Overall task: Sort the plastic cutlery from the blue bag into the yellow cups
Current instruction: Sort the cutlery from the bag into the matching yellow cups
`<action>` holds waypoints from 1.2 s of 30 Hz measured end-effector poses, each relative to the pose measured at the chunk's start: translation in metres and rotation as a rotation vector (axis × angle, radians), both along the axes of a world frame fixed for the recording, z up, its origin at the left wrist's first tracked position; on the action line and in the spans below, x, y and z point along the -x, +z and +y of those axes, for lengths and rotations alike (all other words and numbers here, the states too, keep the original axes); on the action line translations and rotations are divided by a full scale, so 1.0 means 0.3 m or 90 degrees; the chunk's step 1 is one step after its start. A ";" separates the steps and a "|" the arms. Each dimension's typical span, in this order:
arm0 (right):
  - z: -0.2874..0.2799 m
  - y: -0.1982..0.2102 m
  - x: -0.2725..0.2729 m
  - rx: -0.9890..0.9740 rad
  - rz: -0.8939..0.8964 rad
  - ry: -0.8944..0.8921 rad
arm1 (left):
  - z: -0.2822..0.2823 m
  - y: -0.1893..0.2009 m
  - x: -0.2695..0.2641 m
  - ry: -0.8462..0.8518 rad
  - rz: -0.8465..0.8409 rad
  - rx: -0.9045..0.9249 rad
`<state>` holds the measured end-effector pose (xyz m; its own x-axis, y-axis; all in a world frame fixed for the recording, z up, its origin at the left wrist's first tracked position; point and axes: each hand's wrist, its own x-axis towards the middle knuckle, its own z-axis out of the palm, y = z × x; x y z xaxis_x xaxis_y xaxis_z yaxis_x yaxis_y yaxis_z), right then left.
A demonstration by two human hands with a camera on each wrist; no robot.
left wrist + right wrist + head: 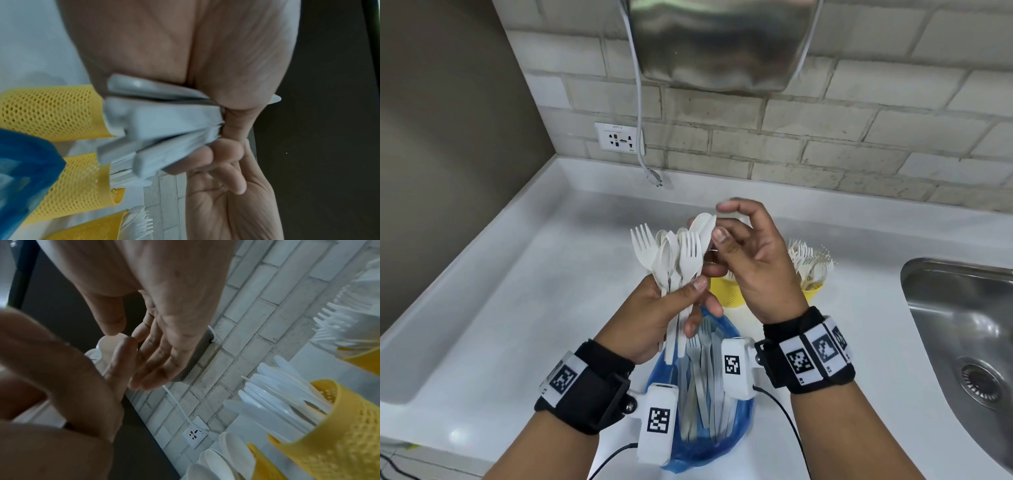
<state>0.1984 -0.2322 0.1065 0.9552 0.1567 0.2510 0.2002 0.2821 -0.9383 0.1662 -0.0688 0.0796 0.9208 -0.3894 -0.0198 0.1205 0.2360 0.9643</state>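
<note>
My left hand (pixel 688 298) grips a fanned bunch of white plastic forks and spoons (pixel 674 260) by the handles, heads up; the handles (pixel 164 126) fill the left wrist view. My right hand (pixel 722 224) pinches the bowl of one spoon (pixel 703 222) at the top of the bunch, seen again as the spoon bowl (pixel 107 344). Below lies the blue bag (pixel 709 404) with more cutlery inside. Behind the hands stand yellow mesh cups (pixel 726 291), partly hidden. One cup holds knives (pixel 339 426), one spoons (pixel 263 464), one forks (pixel 362 360).
A steel sink (pixel 962 342) is set into the white counter (pixel 517 308) at the right. On the brick wall are a socket (pixel 619 137), a dangling cable plug (pixel 654 178) and a steel appliance (pixel 722 44). A dark wall closes the left side.
</note>
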 end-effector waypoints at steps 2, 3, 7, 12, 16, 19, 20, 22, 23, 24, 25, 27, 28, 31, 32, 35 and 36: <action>-0.001 0.003 -0.005 0.001 -0.010 0.012 | 0.001 0.001 -0.001 -0.005 0.004 0.005; 0.002 0.005 -0.008 0.019 -0.018 0.005 | -0.001 0.005 -0.002 -0.002 0.007 0.008; 0.015 0.024 -0.010 0.052 -0.016 -0.071 | -0.006 0.018 -0.008 0.008 0.004 -0.024; 0.022 0.001 -0.025 0.086 0.009 -0.152 | -0.005 0.008 -0.013 0.001 -0.008 -0.047; 0.008 -0.004 -0.023 0.159 0.060 -0.099 | -0.009 0.011 -0.015 0.004 -0.003 -0.001; 0.007 -0.016 -0.014 0.215 0.085 -0.068 | -0.001 0.002 -0.020 -0.010 0.012 0.051; 0.010 -0.015 -0.010 0.183 0.092 -0.065 | 0.001 0.001 -0.020 -0.017 0.024 0.075; 0.015 -0.006 -0.007 0.075 0.113 -0.072 | 0.006 0.001 -0.019 -0.023 0.051 0.128; 0.017 0.005 -0.009 0.016 0.122 -0.082 | 0.011 0.000 -0.020 -0.025 0.064 0.144; 0.017 0.015 -0.013 -0.044 0.130 -0.094 | 0.016 0.000 -0.019 -0.032 0.075 0.156; 0.011 0.027 -0.015 -0.105 0.136 -0.103 | 0.022 -0.004 -0.019 -0.047 0.083 0.169; -0.006 0.051 -0.023 -0.243 0.157 -0.099 | 0.032 -0.013 -0.023 -0.073 0.097 0.179; -0.016 0.066 -0.025 -0.313 0.173 -0.090 | 0.036 -0.016 -0.024 -0.072 0.111 0.172; -0.043 0.106 -0.025 -0.427 0.197 -0.068 | 0.045 -0.016 -0.029 -0.057 0.140 0.154; -0.047 0.114 -0.023 -0.414 0.191 -0.067 | 0.046 -0.013 -0.030 -0.045 0.138 0.141; -0.039 0.119 -0.006 -0.312 0.172 -0.029 | 0.038 -0.003 -0.042 0.018 0.111 0.076; -0.027 0.112 0.004 -0.288 0.175 0.010 | 0.032 0.001 -0.046 0.045 0.100 0.054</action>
<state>0.1971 -0.2405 0.1399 0.9938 0.1050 0.0373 -0.0432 0.6714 -0.7398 0.1800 -0.0593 0.0800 0.9340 -0.3306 -0.1356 0.2488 0.3293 0.9109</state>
